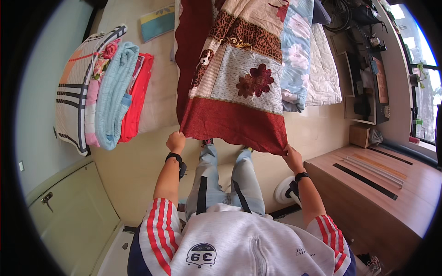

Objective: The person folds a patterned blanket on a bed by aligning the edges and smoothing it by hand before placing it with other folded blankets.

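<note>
A patchwork bedspread [238, 86] with a red scalloped border, leopard-print bands and flower appliqués lies over the bed, its near end stretched between my two hands. My left hand [176, 142] grips the left corner of the red border. The right corner is pinched in my right hand [292, 158], and the hem sags a little between them above my legs. Beneath and to the right of the bedspread shows a blue floral quilt [297, 51], beside a folded white quilt [323, 69].
Folded bedding, including a light blue quilt [115, 93] and a red blanket [138, 100], is stacked at the bed's left. A small pillow [157, 23] lies farther up. A wooden cabinet [373, 172] stands at right, a white round object [286, 189] near my right forearm, a green door [72, 214] at lower left.
</note>
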`<state>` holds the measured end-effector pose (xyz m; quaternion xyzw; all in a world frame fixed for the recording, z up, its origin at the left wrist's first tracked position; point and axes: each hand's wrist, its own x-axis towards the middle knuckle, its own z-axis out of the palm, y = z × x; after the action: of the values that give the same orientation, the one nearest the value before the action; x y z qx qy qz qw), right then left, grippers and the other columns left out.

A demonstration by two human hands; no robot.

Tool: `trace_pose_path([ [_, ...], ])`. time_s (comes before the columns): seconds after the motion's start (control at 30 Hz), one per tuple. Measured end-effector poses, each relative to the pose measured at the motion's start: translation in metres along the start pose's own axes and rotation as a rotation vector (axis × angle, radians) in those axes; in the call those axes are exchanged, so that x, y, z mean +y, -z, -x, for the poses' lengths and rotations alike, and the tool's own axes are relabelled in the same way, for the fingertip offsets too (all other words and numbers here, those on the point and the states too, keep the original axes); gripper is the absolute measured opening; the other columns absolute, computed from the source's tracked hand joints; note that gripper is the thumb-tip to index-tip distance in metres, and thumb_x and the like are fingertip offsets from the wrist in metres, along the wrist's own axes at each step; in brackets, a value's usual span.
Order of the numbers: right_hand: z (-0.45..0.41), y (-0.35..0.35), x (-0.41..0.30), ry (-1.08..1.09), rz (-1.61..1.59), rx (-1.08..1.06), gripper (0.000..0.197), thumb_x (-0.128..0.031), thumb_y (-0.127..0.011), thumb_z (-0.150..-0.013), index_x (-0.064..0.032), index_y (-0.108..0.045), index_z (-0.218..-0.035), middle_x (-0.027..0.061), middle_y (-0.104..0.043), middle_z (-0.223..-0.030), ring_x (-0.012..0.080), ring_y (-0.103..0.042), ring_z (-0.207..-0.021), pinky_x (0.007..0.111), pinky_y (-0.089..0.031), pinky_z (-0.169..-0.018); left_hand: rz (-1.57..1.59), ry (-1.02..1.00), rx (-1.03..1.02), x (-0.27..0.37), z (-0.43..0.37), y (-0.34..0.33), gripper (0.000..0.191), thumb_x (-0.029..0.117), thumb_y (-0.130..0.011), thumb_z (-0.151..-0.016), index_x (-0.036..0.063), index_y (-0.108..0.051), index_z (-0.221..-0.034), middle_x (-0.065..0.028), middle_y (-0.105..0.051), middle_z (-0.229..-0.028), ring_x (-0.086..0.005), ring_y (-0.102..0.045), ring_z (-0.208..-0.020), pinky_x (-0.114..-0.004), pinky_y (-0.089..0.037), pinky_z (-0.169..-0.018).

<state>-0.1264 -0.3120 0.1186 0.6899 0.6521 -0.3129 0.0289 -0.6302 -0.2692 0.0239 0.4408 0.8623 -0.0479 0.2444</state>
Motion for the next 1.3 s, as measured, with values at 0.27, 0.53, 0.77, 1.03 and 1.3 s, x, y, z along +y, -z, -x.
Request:
trace_pose_path([
  [0.27,-0.051,0.023,-0.041,0.171,0.202,-0.325,0.031,-0.029,-0.069,-0.074,-0.0132,-0.060,-0.100,0.0098,-0.057,-0.105,0.0276,-0.057,-0.098,0.038,-0.047,-0.082,0.061,0.009,0.050,-0.013,-0.006,0.020,0.031,0.028,-0.046,-0.080,0.0059,-0.068,-0.079,-0.0174,-0.066,-0.083,-0.0377,-0.063,-0.079,-0.048,-0.050,-0.070],
  [0.53,-0.170,0.077,-0.134,0.332,0.131,-0.131,0.024,-0.032,-0.059,-0.079,-0.0089,-0.064,-0.081,0.0159,-0.062,-0.079,0.0348,-0.061,-0.081,0.044,-0.048,-0.073,0.313,-0.355,0.230,-0.012,0.032,0.045,0.026,0.022,-0.048,-0.076,0.0019,-0.054,-0.061,-0.0194,-0.059,-0.067,-0.0403,-0.057,-0.064,-0.051,-0.046,-0.060],
  [0.77,-0.319,0.125,-0.252,0.206,-0.299,-0.091,0.069,-0.062,-0.045,-0.086,0.0052,-0.058,-0.097,0.0273,-0.062,-0.091,0.0394,-0.060,-0.091,0.045,-0.046,-0.079,0.432,-0.967,0.363,0.020,0.093,0.129,0.014,0.010,-0.058,-0.066,0.0059,-0.048,-0.056,-0.0109,-0.051,-0.059,-0.0306,-0.054,-0.056,-0.041,-0.045,-0.051],
  [1.03,-0.421,0.204,-0.391,-0.045,-0.550,-0.031,0.103,-0.049,-0.069,-0.075,0.0070,-0.012,-0.139,0.0316,-0.031,-0.136,0.0377,-0.039,-0.125,0.046,-0.041,-0.098,0.260,-1.176,0.268,0.051,0.127,0.177,0.020,0.014,-0.062,-0.059,0.0104,-0.043,-0.053,-0.0039,-0.045,-0.058,-0.0209,-0.050,-0.054,-0.032,-0.042,-0.050],
  [1.3,-0.529,0.243,-0.379,-0.187,-1.083,0.205,0.079,-0.043,-0.071,-0.076,-0.0191,-0.019,-0.130,0.0207,-0.043,-0.116,0.0322,-0.048,-0.103,0.054,-0.040,-0.086,0.257,-0.955,0.183,0.048,0.136,0.183,0.017,0.013,-0.059,-0.058,0.0096,-0.044,-0.052,-0.0049,-0.047,-0.057,-0.0218,-0.052,-0.055,-0.033,-0.044,-0.051],
])
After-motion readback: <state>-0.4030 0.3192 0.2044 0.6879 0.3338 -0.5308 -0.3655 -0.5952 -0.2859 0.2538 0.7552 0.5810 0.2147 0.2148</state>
